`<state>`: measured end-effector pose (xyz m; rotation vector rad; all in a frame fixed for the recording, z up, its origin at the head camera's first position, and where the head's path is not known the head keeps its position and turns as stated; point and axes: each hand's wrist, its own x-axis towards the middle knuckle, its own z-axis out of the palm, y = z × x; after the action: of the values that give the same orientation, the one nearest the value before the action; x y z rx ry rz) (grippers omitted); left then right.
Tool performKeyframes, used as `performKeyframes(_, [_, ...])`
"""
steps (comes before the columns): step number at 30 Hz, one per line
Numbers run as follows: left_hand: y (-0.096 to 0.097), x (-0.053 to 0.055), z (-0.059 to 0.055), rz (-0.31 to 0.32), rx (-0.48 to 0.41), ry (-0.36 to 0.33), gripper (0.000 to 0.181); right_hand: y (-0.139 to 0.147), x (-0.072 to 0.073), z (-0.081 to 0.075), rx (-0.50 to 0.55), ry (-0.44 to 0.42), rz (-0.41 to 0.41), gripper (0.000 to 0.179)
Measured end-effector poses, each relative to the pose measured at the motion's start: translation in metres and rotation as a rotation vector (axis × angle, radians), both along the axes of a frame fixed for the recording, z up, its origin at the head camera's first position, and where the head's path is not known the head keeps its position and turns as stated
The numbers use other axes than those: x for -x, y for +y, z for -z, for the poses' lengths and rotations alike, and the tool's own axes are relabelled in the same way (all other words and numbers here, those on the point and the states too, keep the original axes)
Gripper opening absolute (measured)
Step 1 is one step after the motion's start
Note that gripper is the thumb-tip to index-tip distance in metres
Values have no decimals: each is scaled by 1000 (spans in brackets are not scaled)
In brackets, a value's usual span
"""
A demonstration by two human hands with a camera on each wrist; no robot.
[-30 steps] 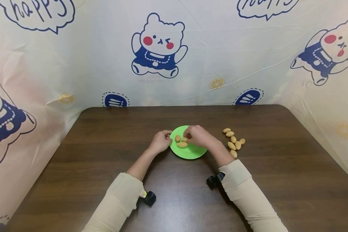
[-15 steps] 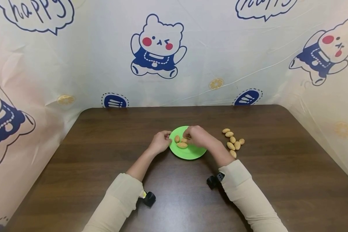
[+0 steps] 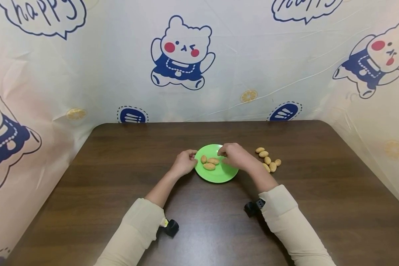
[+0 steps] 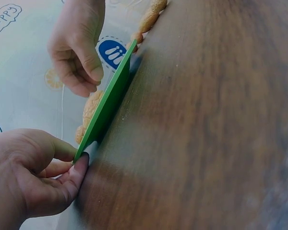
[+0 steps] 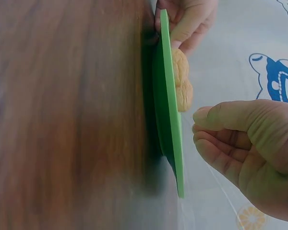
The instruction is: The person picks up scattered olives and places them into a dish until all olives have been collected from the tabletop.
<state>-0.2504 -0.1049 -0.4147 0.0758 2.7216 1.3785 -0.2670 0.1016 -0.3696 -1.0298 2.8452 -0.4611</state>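
On the table (image 3: pixel 199 229) lies a round green plate (image 3: pixel 219 176). It bears three peanuts: a lower peanut (image 3: pixel 209 166), a peanut (image 3: pixel 213 161) just above it, and a smaller-looking peanut (image 3: pixel 204 159) to the left. My left hand (image 3: pixel 184 162) pinches the plate's left rim, with thumb and fingers on either face of it in the left wrist view. Above the plate's right part hovers my right hand (image 3: pixel 236 156). Its fingers are loosely bent and hold nothing; in the right wrist view the fingertips (image 5: pixel 201 117) are near a peanut (image 5: pixel 182 81) but apart from it.
Right of the plate, several more peanuts (image 3: pixel 267 160) lie in a loose group, partly behind my right forearm. A small black camera sits on each wrist, the left camera (image 3: pixel 171 228) and the right camera (image 3: pixel 251 209). A printed curtain (image 3: pixel 119 66) stands behind the table.
My right hand has let go of the upper peanut, which now lies on the plate, and has drawn back to the right. My left hand stays at the rim.
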Motion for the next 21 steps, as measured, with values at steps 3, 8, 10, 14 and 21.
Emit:
performKeyframes(3, [0, 0, 0, -5, 0, -6, 39, 7, -1, -1, -3, -22, 25, 24])
performKeyframes(8, [0, -1, -2, -9, 3, -7, 39, 20, -4, -1, -2, -34, 68, 24])
performKeyframes(10, [0, -1, -2, -8, 7, -5, 39, 25, -5, -1, 9, -30, 81, 24])
performKeyframes(14, [-1, -1, -2, -7, 10, -6, 39, 38, -6, 1, 54, -31, 82, 22])
performKeyframes(21, [-1, 0, -2, -6, 11, 1, 38, 61, -11, 1, 85, -57, 107, 20])
